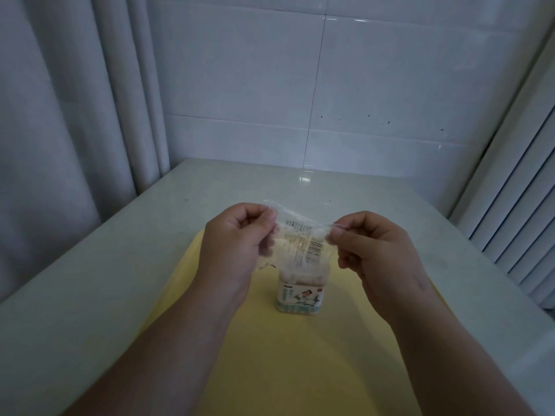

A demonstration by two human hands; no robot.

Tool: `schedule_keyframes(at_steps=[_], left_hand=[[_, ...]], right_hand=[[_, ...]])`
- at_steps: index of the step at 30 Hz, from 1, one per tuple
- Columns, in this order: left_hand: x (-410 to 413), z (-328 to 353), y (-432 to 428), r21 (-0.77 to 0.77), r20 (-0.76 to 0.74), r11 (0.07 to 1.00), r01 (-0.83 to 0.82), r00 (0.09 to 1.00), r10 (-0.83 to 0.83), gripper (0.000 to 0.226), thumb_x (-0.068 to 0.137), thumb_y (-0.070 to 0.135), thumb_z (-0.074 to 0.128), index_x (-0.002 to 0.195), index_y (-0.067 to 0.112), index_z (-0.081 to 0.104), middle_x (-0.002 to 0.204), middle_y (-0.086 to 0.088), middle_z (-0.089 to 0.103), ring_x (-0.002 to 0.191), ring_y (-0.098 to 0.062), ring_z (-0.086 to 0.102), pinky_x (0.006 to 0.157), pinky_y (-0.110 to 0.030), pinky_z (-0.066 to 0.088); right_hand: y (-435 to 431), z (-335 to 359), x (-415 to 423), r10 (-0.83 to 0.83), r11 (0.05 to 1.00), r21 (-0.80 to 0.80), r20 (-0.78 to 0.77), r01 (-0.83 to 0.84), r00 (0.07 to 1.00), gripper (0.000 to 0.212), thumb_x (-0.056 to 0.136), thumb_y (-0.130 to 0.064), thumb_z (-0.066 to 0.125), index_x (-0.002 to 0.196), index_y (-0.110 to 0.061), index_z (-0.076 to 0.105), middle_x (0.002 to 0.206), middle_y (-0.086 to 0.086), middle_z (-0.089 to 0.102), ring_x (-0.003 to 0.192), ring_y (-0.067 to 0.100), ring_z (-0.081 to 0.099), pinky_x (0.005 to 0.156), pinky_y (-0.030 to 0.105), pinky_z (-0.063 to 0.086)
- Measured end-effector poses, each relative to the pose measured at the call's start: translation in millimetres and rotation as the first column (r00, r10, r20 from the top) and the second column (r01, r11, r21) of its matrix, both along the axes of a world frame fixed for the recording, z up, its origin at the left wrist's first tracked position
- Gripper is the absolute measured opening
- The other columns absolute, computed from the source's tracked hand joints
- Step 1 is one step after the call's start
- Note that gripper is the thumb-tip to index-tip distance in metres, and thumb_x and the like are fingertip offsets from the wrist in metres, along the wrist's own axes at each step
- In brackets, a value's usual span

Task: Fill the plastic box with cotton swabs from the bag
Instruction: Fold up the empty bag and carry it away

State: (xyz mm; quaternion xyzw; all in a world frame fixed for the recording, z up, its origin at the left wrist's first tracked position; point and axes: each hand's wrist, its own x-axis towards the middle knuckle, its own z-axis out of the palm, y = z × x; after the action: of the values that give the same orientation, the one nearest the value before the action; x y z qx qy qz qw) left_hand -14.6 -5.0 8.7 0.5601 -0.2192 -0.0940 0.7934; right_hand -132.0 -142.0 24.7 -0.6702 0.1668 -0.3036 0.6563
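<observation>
A clear plastic bag [300, 238] with printed text hangs upside down between my hands, its lower end over the plastic box [298, 297]. The box is small, clear, with a labelled front, and stands upright on a yellow mat [315, 355]; cotton swabs [295, 276] show as pale sticks at its top, partly veiled by the bag. My left hand [237, 244] pinches the bag's upper left corner. My right hand [378, 250] pinches the upper right corner. Both hands hover above the box.
The mat lies on a pale grey-green table [90, 280] set against a white tiled wall [330, 100]. A white curtain [60, 115] hangs at the left and a white ribbed panel [516, 220] stands at the right.
</observation>
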Motion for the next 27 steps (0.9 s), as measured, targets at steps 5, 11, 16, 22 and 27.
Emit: schedule_keyframes(at_steps=[5,11,16,22,27], left_hand=[[2.4,0.4,3.0,0.079,0.064,0.989,0.124,0.99,-0.129,0.008,0.087,0.01,0.069,0.083,0.013,0.076,0.065,-0.007,0.062,0.048,-0.015,0.045,0.049,-0.027,0.04],[-0.4,5.3,3.8,0.033,-0.011,0.983,0.179,0.984,-0.178,0.028,0.081,0.029,0.068,0.106,0.016,0.068,0.073,-0.007,0.07,0.055,-0.015,0.059,0.047,-0.025,0.047],[-3.7,6.9,5.3,0.077,0.027,0.968,0.238,0.97,-0.241,0.041,0.084,0.02,0.071,0.117,0.023,0.048,0.087,-0.018,0.072,0.07,-0.023,0.069,0.059,-0.032,0.056],[-1.7,1.5,3.3,0.157,0.193,0.981,0.112,0.971,-0.142,0.017,0.088,-0.002,0.066,0.083,0.012,0.056,0.076,-0.011,0.068,0.066,-0.018,0.068,0.059,-0.031,0.054],[-0.4,1.6,4.3,0.145,0.214,0.982,0.118,0.966,-0.147,0.029,0.088,-0.007,0.061,0.096,0.019,0.071,0.089,-0.008,0.072,0.06,-0.015,0.06,0.049,-0.025,0.046]], right_hand=[[-0.4,6.6,-7.9,0.131,0.989,-0.068,0.001,-0.13,0.991,0.02,0.076,-0.023,0.065,0.091,-0.011,0.063,0.078,0.009,0.068,0.06,0.016,0.049,0.054,0.029,0.04],[2.9,5.3,-4.0,0.063,0.99,-0.127,0.033,-0.058,0.998,0.02,0.084,0.008,0.062,0.078,-0.011,0.058,0.067,0.013,0.061,0.066,0.03,0.055,0.053,0.031,0.045],[2.6,4.7,-2.3,0.005,1.0,-0.029,0.053,-0.004,0.999,0.017,0.085,0.01,0.058,0.078,-0.005,0.062,0.087,0.019,0.06,0.068,0.027,0.065,0.067,0.034,0.056],[7.7,5.8,-2.0,-0.004,0.997,-0.074,0.029,0.007,1.0,0.01,0.082,0.005,0.066,0.08,-0.005,0.065,0.075,0.01,0.065,0.065,0.019,0.065,0.06,0.029,0.054],[4.0,6.2,-2.9,-0.074,0.995,-0.069,0.026,0.075,0.997,0.011,0.08,0.008,0.067,0.081,-0.003,0.066,0.077,0.015,0.067,0.06,0.017,0.063,0.057,0.025,0.053]])
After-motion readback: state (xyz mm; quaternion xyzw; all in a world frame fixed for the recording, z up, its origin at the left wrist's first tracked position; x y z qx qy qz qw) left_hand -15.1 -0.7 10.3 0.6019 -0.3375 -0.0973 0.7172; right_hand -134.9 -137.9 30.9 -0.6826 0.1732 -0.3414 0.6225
